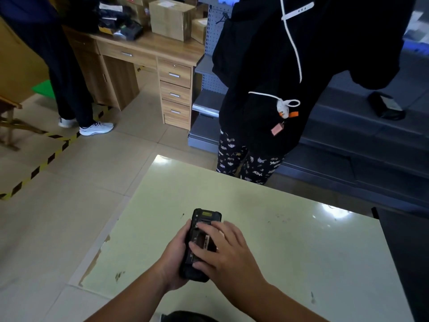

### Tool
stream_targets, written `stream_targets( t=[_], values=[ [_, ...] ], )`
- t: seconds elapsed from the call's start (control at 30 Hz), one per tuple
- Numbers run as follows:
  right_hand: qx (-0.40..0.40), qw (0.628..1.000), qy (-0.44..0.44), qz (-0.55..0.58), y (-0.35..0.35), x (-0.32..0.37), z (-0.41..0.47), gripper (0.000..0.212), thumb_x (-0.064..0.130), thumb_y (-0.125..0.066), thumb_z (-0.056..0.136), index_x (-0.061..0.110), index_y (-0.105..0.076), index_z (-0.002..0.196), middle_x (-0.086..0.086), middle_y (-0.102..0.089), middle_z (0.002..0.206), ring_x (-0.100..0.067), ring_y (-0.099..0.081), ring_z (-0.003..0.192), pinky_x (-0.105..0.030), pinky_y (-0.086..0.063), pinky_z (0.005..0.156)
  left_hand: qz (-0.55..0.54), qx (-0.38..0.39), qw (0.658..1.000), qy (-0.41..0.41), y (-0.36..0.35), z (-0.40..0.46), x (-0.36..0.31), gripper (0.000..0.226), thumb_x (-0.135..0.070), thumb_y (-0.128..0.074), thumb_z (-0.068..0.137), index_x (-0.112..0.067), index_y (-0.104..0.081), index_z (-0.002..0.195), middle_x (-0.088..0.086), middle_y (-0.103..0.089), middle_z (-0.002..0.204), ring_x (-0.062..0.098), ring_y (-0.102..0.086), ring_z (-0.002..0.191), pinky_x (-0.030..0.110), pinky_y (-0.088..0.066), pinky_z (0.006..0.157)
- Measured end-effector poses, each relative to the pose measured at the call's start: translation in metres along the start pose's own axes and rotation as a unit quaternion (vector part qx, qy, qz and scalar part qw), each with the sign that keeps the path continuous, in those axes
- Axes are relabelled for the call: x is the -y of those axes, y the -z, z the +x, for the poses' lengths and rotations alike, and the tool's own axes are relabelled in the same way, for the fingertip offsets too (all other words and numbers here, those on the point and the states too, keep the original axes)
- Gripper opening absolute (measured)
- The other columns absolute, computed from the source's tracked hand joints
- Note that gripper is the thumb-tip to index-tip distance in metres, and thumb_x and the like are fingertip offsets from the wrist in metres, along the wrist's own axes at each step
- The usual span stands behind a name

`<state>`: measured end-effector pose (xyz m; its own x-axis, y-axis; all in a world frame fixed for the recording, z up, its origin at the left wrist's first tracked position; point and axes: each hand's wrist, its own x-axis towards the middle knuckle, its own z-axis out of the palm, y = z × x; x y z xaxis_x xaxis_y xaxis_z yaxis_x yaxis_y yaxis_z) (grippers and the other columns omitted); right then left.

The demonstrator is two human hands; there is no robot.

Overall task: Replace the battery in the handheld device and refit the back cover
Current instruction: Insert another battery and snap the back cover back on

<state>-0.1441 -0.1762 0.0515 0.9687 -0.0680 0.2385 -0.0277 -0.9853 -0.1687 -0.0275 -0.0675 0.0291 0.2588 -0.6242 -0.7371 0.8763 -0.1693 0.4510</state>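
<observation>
Above the table, handheld device points away (back up).

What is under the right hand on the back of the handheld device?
The right hand lies across the handheld device, which the left hand grips from the side. Between the fingers a dark recess and a pale label show. Whether a battery or cover sits there is hidden.

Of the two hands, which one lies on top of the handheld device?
The right hand lies on top of the handheld device, fingers spread over its open back. The left hand instead wraps its left edge from the side.
</observation>
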Motion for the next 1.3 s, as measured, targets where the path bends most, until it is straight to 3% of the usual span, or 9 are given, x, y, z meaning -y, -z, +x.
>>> stream_targets(
  t=[0.3,0.37,0.5,0.6,0.67,0.77,0.87,1.0,1.3],
  values=[
    [0.025,0.996,-0.053,0.074,-0.002,-0.003,0.004,0.034,0.053,-0.052,0.098,0.045,-0.065,0.128,0.002,-0.046,0.156,-0.025,-0.036,0.148,-0.067,-0.017,0.120,0.009,-0.008,1.000,-0.011,0.010,0.006,-0.006,0.071,-0.070,-0.038,0.099,-0.015,-0.079,0.118,0.014,-0.078,0.104,0.027,-0.074,0.082,0.035,-0.057,0.063],
    [0.033,0.995,-0.064,0.072,-0.009,-0.005,0.005,0.034,0.052,-0.050,0.099,0.042,-0.065,0.128,0.000,-0.049,0.154,-0.024,-0.041,0.145,-0.064,-0.020,0.121,0.001,-0.017,1.000,-0.024,0.009,0.007,-0.004,0.063,-0.063,-0.040,0.102,-0.017,-0.072,0.130,0.012,-0.077,0.105,0.027,-0.074,0.083,0.034,-0.056,0.061],
    [-0.001,0.985,-0.114,0.132,-0.024,-0.009,0.006,0.034,0.047,-0.051,0.100,0.030,-0.072,0.120,0.003,-0.058,0.142,-0.018,-0.053,0.130,-0.050,-0.037,0.117,-0.017,-0.035,0.995,-0.089,0.007,0.011,0.008,0.040,-0.034,-0.038,0.111,-0.049,-0.053,0.144,0.003,-0.079,0.122,0.029,-0.078,0.100,0.039,-0.060,0.066],
    [-0.053,0.938,-0.292,0.182,-0.034,-0.027,-0.002,0.036,0.042,-0.053,0.101,0.026,-0.066,0.130,0.009,-0.057,0.136,-0.010,-0.050,0.126,-0.034,-0.043,0.108,-0.026,-0.039,0.991,-0.128,0.008,0.010,0.015,0.040,-0.034,-0.041,0.110,-0.050,-0.051,0.146,0.010,-0.077,0.123,0.043,-0.076,0.098,0.052,-0.065,0.069],
    [0.038,0.885,-0.426,0.183,-0.050,-0.049,-0.017,0.054,0.045,-0.056,0.099,0.025,-0.048,0.148,0.004,-0.046,0.146,-0.014,-0.042,0.134,-0.034,-0.043,0.107,-0.007,-0.049,0.991,-0.128,0.009,0.010,0.015,0.045,-0.050,-0.048,0.104,-0.037,-0.056,0.146,0.018,-0.076,0.114,0.046,-0.074,0.093,0.060,-0.064,0.075],
    [0.229,0.834,-0.485,0.133,-0.084,-0.063,-0.034,0.079,0.059,-0.057,0.094,0.027,-0.023,0.158,-0.002,-0.030,0.154,-0.022,-0.034,0.138,-0.037,-0.047,0.100,0.025,-0.059,0.994,-0.088,0.014,0.016,0.013,0.079,-0.078,-0.049,0.089,-0.010,-0.074,0.121,0.024,-0.071,0.095,0.041,-0.072,0.086,0.059,-0.063,0.078],
    [0.284,0.830,-0.475,0.065,-0.110,-0.055,-0.040,0.074,0.058,-0.059,0.092,0.028,-0.026,0.151,-0.004,-0.033,0.144,-0.026,-0.039,0.127,-0.036,-0.054,0.089,-0.009,-0.063,0.987,-0.150,0.017,0.014,0.014,0.055,-0.070,-0.040,0.091,-0.046,-0.066,0.134,0.023,-0.075,0.106,0.045,-0.071,0.086,0.059,-0.062,0.074],
    [0.236,0.821,-0.520,0.028,-0.122,-0.054,-0.043,0.049,0.045,-0.060,0.096,0.026,-0.040,0.136,-0.004,-0.038,0.131,-0.025,-0.043,0.113,-0.038,-0.057,0.081,-0.008,-0.056,0.983,-0.177,0.026,0.018,0.017,0.054,-0.065,-0.029,0.092,-0.059,-0.043,0.144,0.017,-0.076,0.118,0.046,-0.070,0.085,0.055,-0.064,0.067],
    [0.167,0.814,-0.551,0.072,-0.112,-0.053,-0.043,0.042,0.039,-0.068,0.083,0.024,-0.051,0.119,0.000,-0.043,0.123,-0.021,-0.049,0.106,-0.031,-0.044,0.065,0.028,-0.080,0.983,-0.164,0.032,0.033,0.019,0.055,-0.067,-0.029,0.091,-0.063,-0.041,0.144,0.015,-0.078,0.113,0.043,-0.071,0.085,0.054,-0.063,0.070]
  ],
)
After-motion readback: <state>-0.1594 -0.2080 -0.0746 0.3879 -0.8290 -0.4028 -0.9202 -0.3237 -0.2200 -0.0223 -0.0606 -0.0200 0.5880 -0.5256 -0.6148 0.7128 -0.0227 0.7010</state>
